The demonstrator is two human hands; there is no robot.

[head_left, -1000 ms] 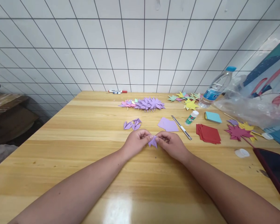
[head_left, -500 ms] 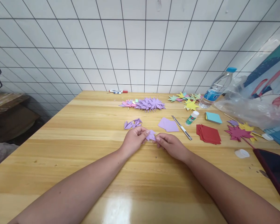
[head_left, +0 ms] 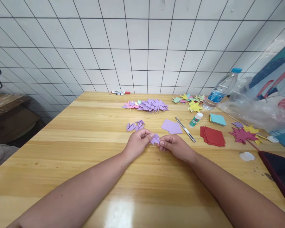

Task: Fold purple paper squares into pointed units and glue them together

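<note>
Folded purple paper (head_left: 155,139) between the hands: left hand (head_left: 137,142) pinches its left side, right hand (head_left: 175,145) its right corner. Purple sheets (head_left: 173,127) lie just beyond the right hand, folded purple pieces (head_left: 139,124) beyond the left.

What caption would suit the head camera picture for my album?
Two hands hold folded purple paper at a wooden table, with a glue stick beyond.
</note>
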